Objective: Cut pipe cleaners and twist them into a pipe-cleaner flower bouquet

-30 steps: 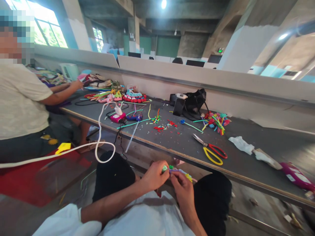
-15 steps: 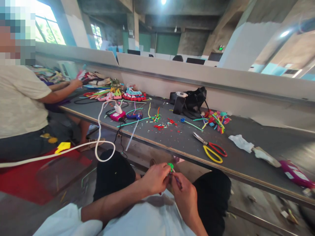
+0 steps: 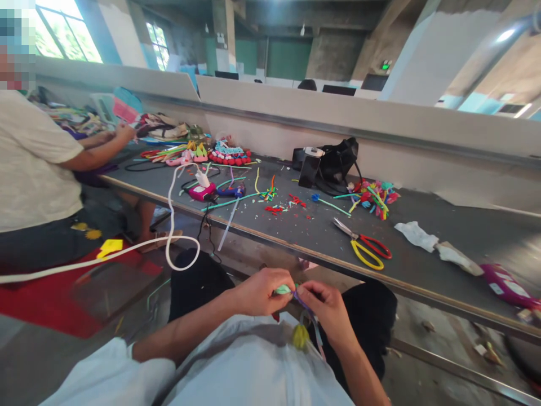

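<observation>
Over my lap, my left hand is closed, with a pale green pipe-cleaner piece showing between its thumb and fingers. Facing it, my right hand pinches a thin purple pipe cleaner right beside the green piece. The two sets of fingertips almost meet, so the join between the pieces is mostly hidden. A yellow, rounded bud-like piece hangs just below my right hand, near some pale strands. Something dark red shows under my left fingers, too small to name.
Scissors with red and yellow handles lie on the dark table. Green and red snippets, a colourful pipe-cleaner bunch, a black bag and a magenta hot glue gun are there too. A white cable loops at left, near a co-worker.
My hands have turned, and the bright green tuft between them is now mostly hidden. Pale green and the yellow piece have come into sight. The co-worker's hands have lifted a pink-and-blue item.
</observation>
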Demonstrator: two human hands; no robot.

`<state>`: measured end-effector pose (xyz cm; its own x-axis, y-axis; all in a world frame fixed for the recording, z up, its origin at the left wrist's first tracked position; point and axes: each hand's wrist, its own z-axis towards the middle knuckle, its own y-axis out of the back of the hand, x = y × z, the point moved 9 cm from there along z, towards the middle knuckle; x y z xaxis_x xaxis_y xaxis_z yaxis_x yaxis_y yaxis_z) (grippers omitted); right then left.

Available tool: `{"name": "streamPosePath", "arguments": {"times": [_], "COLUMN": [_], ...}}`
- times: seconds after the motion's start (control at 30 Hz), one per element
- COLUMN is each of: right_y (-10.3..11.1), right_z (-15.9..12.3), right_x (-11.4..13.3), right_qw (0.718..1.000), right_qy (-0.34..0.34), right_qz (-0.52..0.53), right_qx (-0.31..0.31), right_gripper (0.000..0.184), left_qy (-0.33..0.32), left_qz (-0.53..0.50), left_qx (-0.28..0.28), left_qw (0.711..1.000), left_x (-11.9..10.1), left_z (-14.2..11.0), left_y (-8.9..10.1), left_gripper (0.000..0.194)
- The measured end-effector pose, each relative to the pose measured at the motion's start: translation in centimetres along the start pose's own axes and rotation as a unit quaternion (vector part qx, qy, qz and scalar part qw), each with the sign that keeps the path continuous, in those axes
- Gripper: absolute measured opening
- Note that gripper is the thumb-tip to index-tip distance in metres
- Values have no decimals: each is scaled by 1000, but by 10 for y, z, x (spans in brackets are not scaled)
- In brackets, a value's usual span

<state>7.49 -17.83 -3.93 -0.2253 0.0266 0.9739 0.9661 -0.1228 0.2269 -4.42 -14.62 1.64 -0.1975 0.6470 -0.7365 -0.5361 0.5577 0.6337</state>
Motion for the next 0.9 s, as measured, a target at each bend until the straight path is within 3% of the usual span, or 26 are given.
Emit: {"name": "streamPosePath", "arguments": {"times": [0.27,0.53,0.77,0.9], "right_y": [-11,-32,-43,-49], "right_z": [0,-4,9,27], "right_x": [-14,-18,-41,-46], "right_qw": [985,944,917,927], "right_qy": [-109,-201,-205,-161], "right_qz": [120,212,177,118], "right_qx": [52,154,294,317], "right_gripper": [36,28,30,32], "left_qy": [-10,-43,-92,-103], "left_qz": [47,24,54,41], "left_qx": [8,43,94,111], "left_qw": [999,998,990,988], "left_x": [1,-5,-17,-17], "left_z": [1,-3,5,9], "left_y": [0,-1,-4,-6], "left_gripper": [16,24,22,16]}}
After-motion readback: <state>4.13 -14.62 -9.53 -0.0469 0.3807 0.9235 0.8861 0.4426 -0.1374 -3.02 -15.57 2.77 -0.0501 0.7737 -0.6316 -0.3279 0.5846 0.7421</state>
